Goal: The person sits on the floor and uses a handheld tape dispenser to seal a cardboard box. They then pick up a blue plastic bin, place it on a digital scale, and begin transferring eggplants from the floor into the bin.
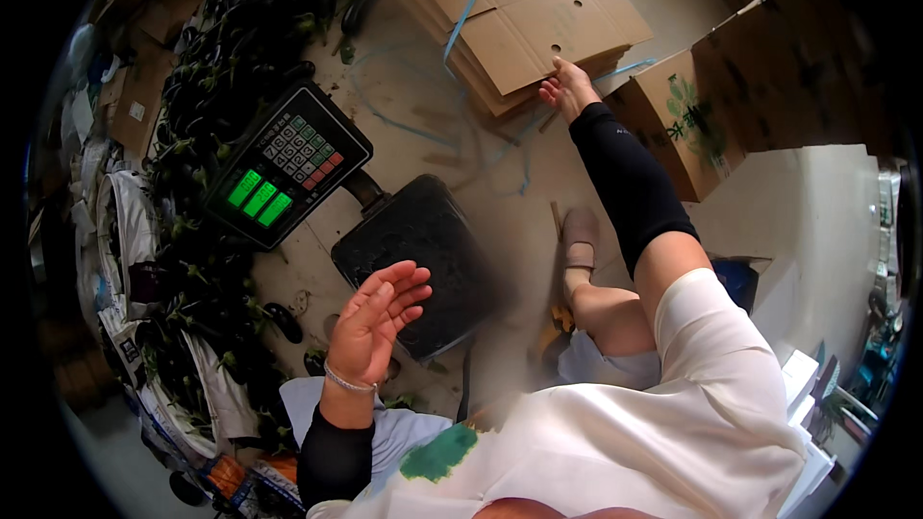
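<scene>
My left hand [378, 328] is raised, palm turned inward and fingers slightly apart, with nothing in it. Below it lies the black platform [422, 238] of an electronic weighing scale. The scale's display and keypad head [288, 166] stands to the left, its green digits lit. My right hand [570, 86] reaches forward to the near edge of a stack of flattened cardboard boxes [533, 32]. Its fingers are partly curled at that edge; whether they grip a sheet cannot be made out. Blue strapping [472, 3] crosses the stack.
A heap of dark eggplants [238, 50] spreads along the left, beside white sacks [209, 389] holding more. Cardboard boxes [681, 115] with green print stand at right. Loose blue strapping [414, 131] lies on the tiled floor. My foot in a shoe [580, 227] is right of the scale.
</scene>
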Action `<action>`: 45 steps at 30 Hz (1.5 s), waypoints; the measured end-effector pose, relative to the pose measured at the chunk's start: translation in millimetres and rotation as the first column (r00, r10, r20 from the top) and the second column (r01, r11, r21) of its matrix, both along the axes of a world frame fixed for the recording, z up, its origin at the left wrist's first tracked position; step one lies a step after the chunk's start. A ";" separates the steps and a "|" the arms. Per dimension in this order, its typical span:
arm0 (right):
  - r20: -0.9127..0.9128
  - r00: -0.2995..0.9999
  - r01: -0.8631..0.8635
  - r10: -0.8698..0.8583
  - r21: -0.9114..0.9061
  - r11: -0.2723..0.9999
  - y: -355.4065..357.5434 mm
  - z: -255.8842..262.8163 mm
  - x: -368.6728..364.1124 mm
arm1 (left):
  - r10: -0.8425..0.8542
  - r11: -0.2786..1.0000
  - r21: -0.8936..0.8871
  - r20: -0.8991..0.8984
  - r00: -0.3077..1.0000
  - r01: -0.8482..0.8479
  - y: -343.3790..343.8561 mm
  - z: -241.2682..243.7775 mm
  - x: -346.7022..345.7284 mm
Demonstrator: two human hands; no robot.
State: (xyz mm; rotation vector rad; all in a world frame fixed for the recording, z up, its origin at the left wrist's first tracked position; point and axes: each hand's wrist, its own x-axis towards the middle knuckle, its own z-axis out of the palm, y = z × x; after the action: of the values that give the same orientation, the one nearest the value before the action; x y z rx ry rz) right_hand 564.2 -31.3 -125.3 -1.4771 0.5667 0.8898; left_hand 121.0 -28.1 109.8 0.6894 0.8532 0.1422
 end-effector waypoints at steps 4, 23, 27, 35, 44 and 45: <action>-0.064 0.998 0.031 -0.023 0.121 0.992 -1.0 21.5 1.8 | 0.009 1.000 -0.011 0.019 1.000 -0.009 -1.8 6.8 -4.5; 0.925 0.366 -0.456 0.098 0.087 0.886 -190.4 439.7 -92.1 | 0.037 0.982 0.176 0.159 0.987 -0.065 -63.9 29.5 -84.5; 0.995 0.039 -0.458 -0.088 0.096 0.884 -282.4 477.9 -165.6 | 0.055 0.957 0.270 0.192 0.980 -0.107 -78.0 19.3 -104.4; 0.969 0.180 -0.461 -0.168 0.234 0.856 -382.3 388.8 -268.3 | 0.323 0.924 0.187 0.085 0.943 -0.333 -77.8 -28.5 -200.1; 0.922 0.343 -0.511 0.179 0.023 0.859 -348.1 297.6 -310.7 | 0.332 0.904 0.146 0.357 0.873 -0.403 -132.8 14.1 -265.0; 0.903 0.351 -0.569 0.250 -0.007 0.823 -340.7 287.0 -316.8 | 0.360 0.889 0.139 0.374 0.854 -0.436 -135.5 15.0 -273.2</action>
State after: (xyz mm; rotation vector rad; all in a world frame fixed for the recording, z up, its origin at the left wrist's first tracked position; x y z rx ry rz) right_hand 247.4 -372.0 161.7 -1.5625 -0.7773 0.4111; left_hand -152.2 -163.6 124.8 0.6589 0.6405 0.7257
